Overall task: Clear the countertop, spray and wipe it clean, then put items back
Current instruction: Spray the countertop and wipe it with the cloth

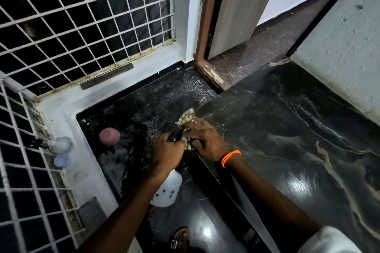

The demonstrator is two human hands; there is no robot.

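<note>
Desk [287, 125] looks cleared, so spray-and-wipe stage. Left hand [167, 150] grips spray bottle [167, 190] at the desk's left edge; right hand [205, 139] clutches striped cloth [186, 118] there. Putting items back remains.

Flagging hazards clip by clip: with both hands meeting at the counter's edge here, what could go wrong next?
1. The left hand holds the white spray bottle with a black trigger head over the floor, off the counter; a slip would likely drop it.
2. The nozzle sits against the striped cloth under the right hand, so spray may soak the cloth or fingers rather than the black marble countertop.
3. The dark floor looks wet: possible slipping.
</note>
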